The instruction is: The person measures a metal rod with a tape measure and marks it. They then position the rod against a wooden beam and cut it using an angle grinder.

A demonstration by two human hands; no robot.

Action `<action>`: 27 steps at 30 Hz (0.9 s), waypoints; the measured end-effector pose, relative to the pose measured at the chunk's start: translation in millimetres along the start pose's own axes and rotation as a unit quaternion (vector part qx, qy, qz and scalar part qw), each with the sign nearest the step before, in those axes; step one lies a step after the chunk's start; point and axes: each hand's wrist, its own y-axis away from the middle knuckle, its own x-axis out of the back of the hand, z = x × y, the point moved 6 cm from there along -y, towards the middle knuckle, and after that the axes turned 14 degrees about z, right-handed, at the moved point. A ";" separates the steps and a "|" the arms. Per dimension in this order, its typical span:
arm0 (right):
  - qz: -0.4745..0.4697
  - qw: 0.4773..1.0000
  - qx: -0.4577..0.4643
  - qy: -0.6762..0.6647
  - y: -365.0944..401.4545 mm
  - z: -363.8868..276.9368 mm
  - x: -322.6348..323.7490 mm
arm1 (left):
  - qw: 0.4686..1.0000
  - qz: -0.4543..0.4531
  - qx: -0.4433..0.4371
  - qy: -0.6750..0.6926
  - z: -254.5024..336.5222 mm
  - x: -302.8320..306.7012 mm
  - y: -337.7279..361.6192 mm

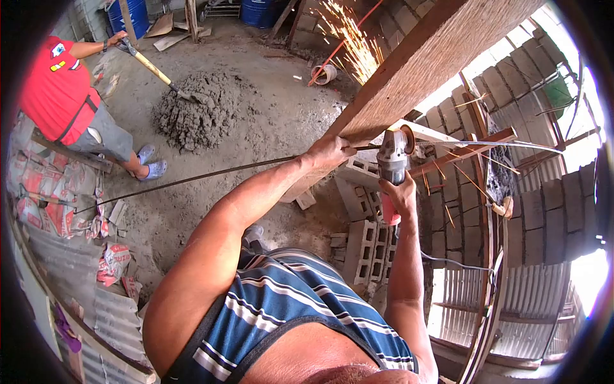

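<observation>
My right hand (400,192) is closed around the body of an angle grinder (393,157), with its round disc (407,139) at the upper right. The disc is at a long, thin steel bar (236,168), and orange sparks (353,41) spray beyond the wooden post. My left hand (329,153) is wrapped round the bar beside the thick wooden post (409,70), left of the grinder. From there the bar runs left and down towards the cement bags, and another stretch reaches out to the right.
At the left, a person in a red shirt (57,89) holds a shovel (153,67) in a wet concrete heap (198,109). Hollow blocks (371,253) are stacked below the grinder. A grey cord (454,261) trails right. Cement bags (51,185) and a bucket (324,74) are around.
</observation>
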 end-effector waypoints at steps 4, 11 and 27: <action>0.009 1.000 0.013 0.022 3.3 -10.4 4.2 | 1.000 0.013 0.002 0.001 1.1 0.9 0.6; 0.003 1.000 -0.009 0.004 2.6 3.0 1.4 | 0.996 0.018 -0.083 -0.030 16.0 10.6 4.9; -0.007 1.000 0.003 -0.016 2.9 1.0 2.1 | 0.997 0.014 -0.066 -0.025 2.8 0.5 0.9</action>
